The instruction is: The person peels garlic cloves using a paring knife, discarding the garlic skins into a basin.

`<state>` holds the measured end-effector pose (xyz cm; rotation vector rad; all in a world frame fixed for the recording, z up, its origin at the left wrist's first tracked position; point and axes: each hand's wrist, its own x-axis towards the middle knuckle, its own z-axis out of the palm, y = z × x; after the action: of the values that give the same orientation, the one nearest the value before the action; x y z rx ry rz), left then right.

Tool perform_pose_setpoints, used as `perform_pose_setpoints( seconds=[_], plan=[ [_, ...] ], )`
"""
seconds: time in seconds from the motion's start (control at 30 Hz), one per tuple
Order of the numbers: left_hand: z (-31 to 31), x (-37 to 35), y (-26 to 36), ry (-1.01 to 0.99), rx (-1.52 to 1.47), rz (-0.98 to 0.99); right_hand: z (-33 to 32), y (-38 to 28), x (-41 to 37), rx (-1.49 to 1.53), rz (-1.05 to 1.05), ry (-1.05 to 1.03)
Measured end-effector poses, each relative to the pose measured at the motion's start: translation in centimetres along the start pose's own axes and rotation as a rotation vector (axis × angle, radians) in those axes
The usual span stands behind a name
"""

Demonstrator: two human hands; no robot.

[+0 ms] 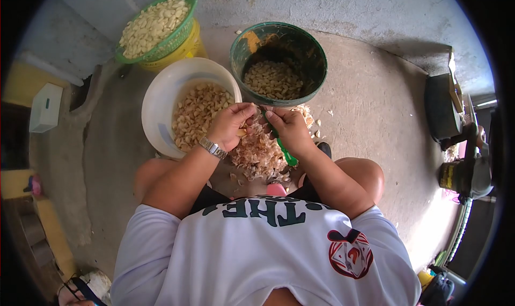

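My left hand (229,127), with a metal watch on the wrist, is closed in front of me, fingers curled round a pale garlic clove (242,132). My right hand (291,130) wraps round a green-handled knife (290,157); the handle end sticks out below the palm. The fingertips of both hands nearly meet, and the blade is mostly hidden between them. Beneath the hands lies a heap of papery garlic skins (260,155). To the left, a white tub (156,110) holds unpeeled-looking brownish cloves (196,113).
Beyond my hands stands a dark green bucket (316,54) with peeled cloves (272,79) inside. At the back left, a green basket (182,32) heaped with pale cloves rests on a yellow bucket (190,46). A wall (343,8) runs behind them. A dark basin (441,110) leans at right.
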<state>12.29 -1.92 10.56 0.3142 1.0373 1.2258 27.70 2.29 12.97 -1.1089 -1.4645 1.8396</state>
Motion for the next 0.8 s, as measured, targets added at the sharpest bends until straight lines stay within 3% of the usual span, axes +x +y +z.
perform_pose_setpoints(
  seconds=[0.47,0.57,0.67,0.77,0.8],
  plan=[
    [0.8,-0.1,-0.5,0.04,0.041,0.032,-0.6,0.0,-0.8,-0.226,-0.073,-0.07],
    [1.0,-0.1,-0.4,0.022,0.064,0.078,-0.8,0.6,-0.5,-0.32,-0.15,-0.056],
    [1.4,-0.2,-0.4,0.023,0.093,0.115,-0.7,2.0,-0.2,-0.56,-0.487,0.08],
    [1.6,-0.3,-0.3,0.001,0.147,0.146,-0.3,1.8,-0.3,-0.496,-0.455,0.16],
    [1.5,-0.4,-0.2,-0.015,0.177,0.142,-0.4,1.5,-0.3,-0.394,-0.331,0.13]
  ],
)
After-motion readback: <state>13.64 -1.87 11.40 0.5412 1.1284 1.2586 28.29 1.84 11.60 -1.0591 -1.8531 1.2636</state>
